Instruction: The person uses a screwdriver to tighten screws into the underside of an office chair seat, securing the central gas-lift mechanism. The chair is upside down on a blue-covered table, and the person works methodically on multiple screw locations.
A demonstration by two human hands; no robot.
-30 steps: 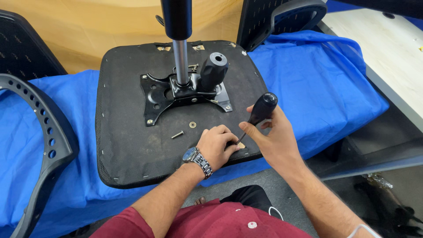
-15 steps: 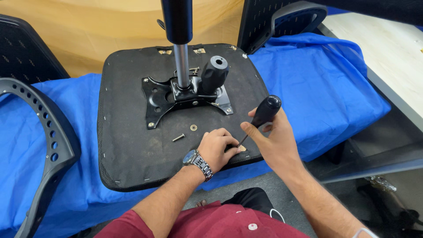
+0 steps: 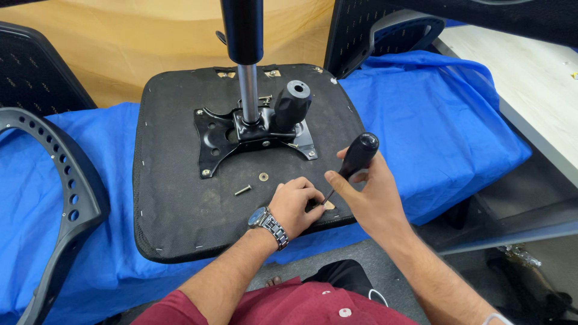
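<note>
**Driving the front-edge screw**

Right hand (image 3: 373,201) wrapped closed round the screwdriver (image 3: 355,161), black handle up, shaft tilted down-left to a point near the seat's (image 3: 174,198) front edge. Left hand (image 3: 295,204) curled at the tip, fingers pinched about something small; the piece itself too hidden to tell. 1 loose screw (image 3: 242,190) and 1 washer (image 3: 264,177) lying just beyond the left hand, short of the plate (image 3: 214,135). Best done upright: bring the shaft closer to vertical, press straight down, keep fingertips steadying low until threads bite.
</note>
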